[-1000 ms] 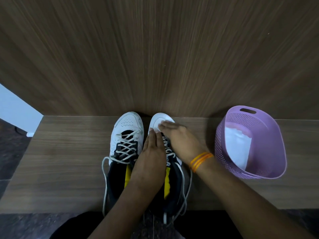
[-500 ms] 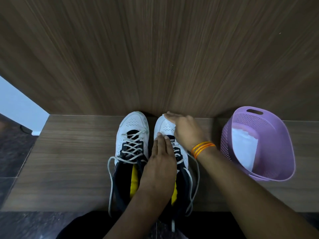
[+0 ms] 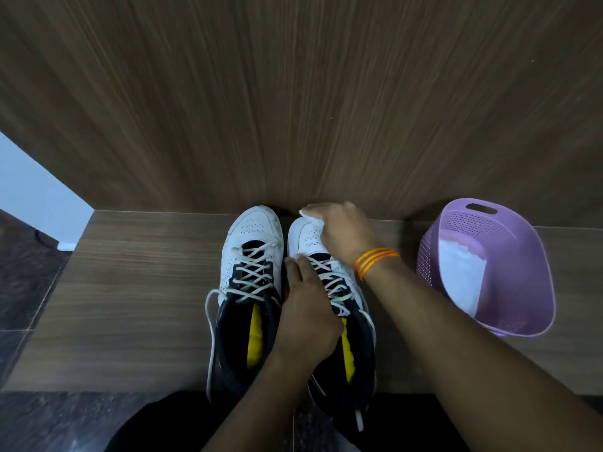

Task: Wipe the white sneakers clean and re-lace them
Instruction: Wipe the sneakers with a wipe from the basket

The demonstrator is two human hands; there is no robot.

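1. Two sneakers stand side by side on the counter (image 3: 130,288), toes toward the wood panel (image 3: 293,109) and heels out past the near edge. The left sneaker (image 3: 251,243) sits just left of the left hand, untouched, with grey marks on its toe rim.
2. The left hand (image 3: 306,308) lies flat on the right sneaker (image 3: 305,238), fingers stretched forward along its inner side, pressing and not gripping.
   - Risk: a flat press may not hold the shoe. With the heel overhanging, a hard rub could slide or tip it off the near edge.
3. The right hand (image 3: 342,233) grips a bunched white wipe (image 3: 313,220) against the toe tip of the right sneaker, just ahead of the left hand's fingertips.
   - Risk: the knuckles are almost at the panel, so a forward stroke could jam there and leave the toe front unwiped.
   - Risk: the loose laces (image 3: 332,285) just behind this hand could pick up smeared dirt.
4. The purple basket (image 3: 528,308), well right of the right hand, holds a white packet (image 3: 460,275). It looks safe from this arm unless the elbow swings wide.
5. Compared with 1.0 s ago:
   - The right hand has moved from the top of the toe cap to its far tip.
   - The left hand has drawn back and inward, uncovering more of the laces.
   - The left sneaker and basket are unchanged.
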